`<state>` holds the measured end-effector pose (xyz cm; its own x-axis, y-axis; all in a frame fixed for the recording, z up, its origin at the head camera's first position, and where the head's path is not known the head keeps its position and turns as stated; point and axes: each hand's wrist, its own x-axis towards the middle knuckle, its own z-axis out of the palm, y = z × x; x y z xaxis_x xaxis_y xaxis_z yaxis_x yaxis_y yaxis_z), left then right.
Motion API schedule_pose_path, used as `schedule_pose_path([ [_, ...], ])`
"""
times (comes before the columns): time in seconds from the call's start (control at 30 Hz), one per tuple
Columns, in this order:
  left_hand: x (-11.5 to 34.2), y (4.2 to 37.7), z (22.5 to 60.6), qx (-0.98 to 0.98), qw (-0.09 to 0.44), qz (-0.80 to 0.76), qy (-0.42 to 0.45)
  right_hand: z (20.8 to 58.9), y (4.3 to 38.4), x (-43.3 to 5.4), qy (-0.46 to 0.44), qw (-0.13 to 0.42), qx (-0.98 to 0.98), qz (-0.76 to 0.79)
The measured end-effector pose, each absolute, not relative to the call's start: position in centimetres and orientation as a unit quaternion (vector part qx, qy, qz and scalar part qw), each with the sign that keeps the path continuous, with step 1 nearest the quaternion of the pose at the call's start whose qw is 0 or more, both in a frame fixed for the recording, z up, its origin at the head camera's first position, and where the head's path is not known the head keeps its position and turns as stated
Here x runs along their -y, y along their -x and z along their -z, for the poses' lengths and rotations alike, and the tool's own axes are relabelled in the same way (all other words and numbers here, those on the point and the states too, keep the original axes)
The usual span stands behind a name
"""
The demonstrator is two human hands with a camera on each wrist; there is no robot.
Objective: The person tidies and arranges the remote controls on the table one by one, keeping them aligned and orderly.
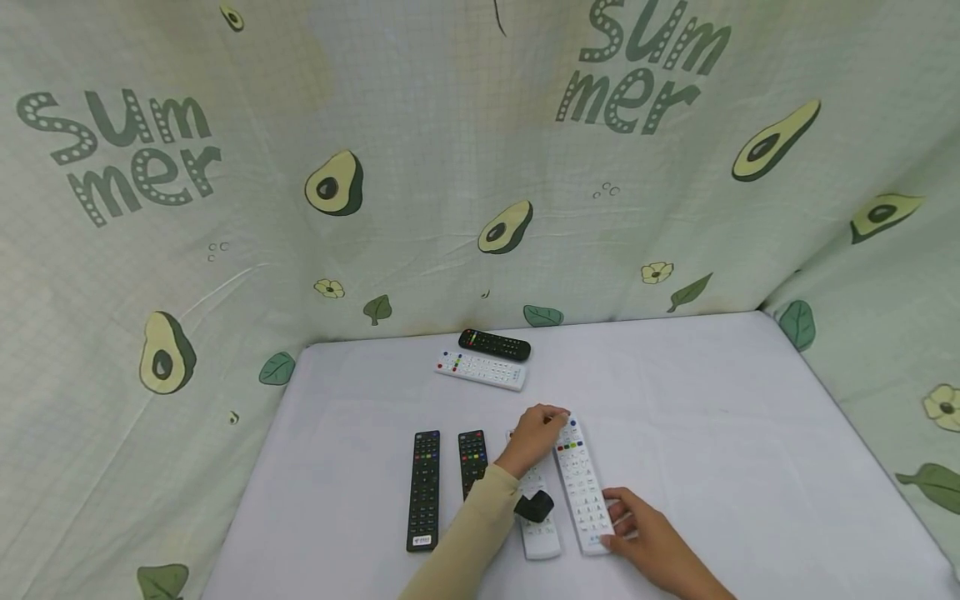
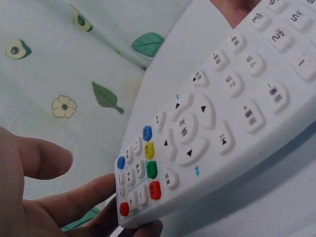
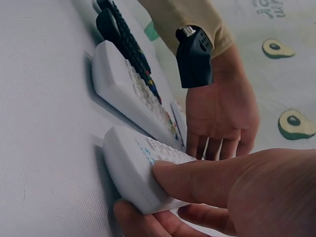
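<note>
A white remote control (image 1: 585,492) with coloured buttons lies lengthwise on the white table, its near end slightly raised in the right wrist view. My right hand (image 1: 643,533) pinches that near end, thumb (image 3: 192,177) on top and fingers at the side and beneath. At the far end is my left hand (image 1: 534,437); in the left wrist view its fingers (image 2: 81,200) touch the remote's end while the thumb (image 2: 47,158) stands apart. A second white remote control (image 1: 542,542) lies just left, partly hidden by the left wrist and its black camera (image 1: 536,507).
Two black remote controls, one whole (image 1: 423,492) and one partly behind the left sleeve (image 1: 472,454), lie to the left. Farther back, a black remote (image 1: 495,344) and a white remote (image 1: 480,372) lie crosswise. A patterned cloth (image 1: 420,167) hangs behind the table.
</note>
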<state>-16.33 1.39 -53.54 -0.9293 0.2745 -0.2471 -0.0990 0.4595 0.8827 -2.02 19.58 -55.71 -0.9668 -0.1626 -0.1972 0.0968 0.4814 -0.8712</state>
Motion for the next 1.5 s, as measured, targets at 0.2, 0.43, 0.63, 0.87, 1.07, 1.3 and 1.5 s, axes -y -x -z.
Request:
schedule_pose_path([
  [0.2,-1.6,16.2,53.5,-0.831,0.192,-0.517,-0.07,55.4,2.1,-19.3,0.001,0.138,-0.861,0.49],
  [0.43,-1.8,15.9,53.6,-0.836,0.208,-0.5,-0.088,55.2,2.3,-19.4,0.007,0.15,-0.859,0.489],
  [0.63,-2.1,15.7,53.3,-0.854,0.205,-0.466,-0.106,55.2,2.4,-19.5,0.015,0.155,-0.865,0.477],
  [0.87,-2.1,15.6,53.0,-0.864,0.204,-0.446,-0.112,54.3,2.6,-19.1,-0.002,0.145,-0.886,0.441],
  [1.07,-1.3,15.9,52.7,-0.855,0.196,-0.466,-0.116,53.2,3.3,-19.1,-0.019,0.127,-0.908,0.399],
  [1.3,0.9,16.8,52.3,-0.848,0.16,-0.493,-0.114,52.1,5.4,-19.3,0.009,0.1,-0.916,0.388],
  [1.5,3.2,18.1,52.3,-0.845,0.123,-0.513,-0.084,51.9,7.4,-19.2,0.043,0.077,-0.913,0.398],
])
